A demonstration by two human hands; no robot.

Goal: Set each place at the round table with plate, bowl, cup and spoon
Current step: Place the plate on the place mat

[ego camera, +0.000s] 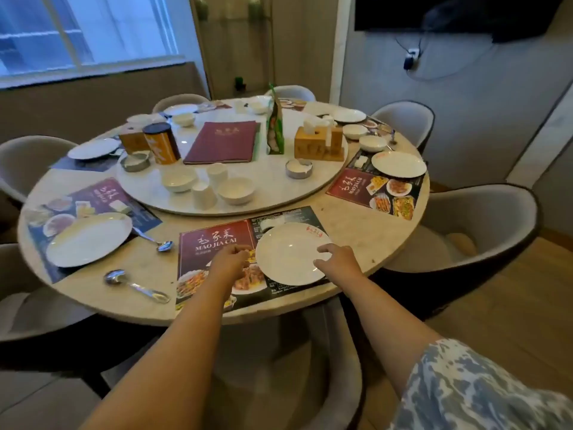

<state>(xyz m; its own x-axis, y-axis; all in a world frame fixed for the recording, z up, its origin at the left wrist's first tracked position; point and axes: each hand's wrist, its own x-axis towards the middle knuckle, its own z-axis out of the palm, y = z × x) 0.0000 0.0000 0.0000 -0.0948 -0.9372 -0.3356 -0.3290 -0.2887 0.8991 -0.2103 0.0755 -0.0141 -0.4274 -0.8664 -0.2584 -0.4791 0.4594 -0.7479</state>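
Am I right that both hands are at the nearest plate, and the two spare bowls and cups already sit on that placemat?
Not quite. In the head view both hands, left hand and right hand, are at the nearest plate, but the spare bowls and cups sit on the turntable, not that placemat.

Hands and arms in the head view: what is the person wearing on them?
Both forearms are bare, and no gloves, rings or watch show on the left hand or right hand. The right upper arm has a short sleeve in a mottled blue-and-white print.
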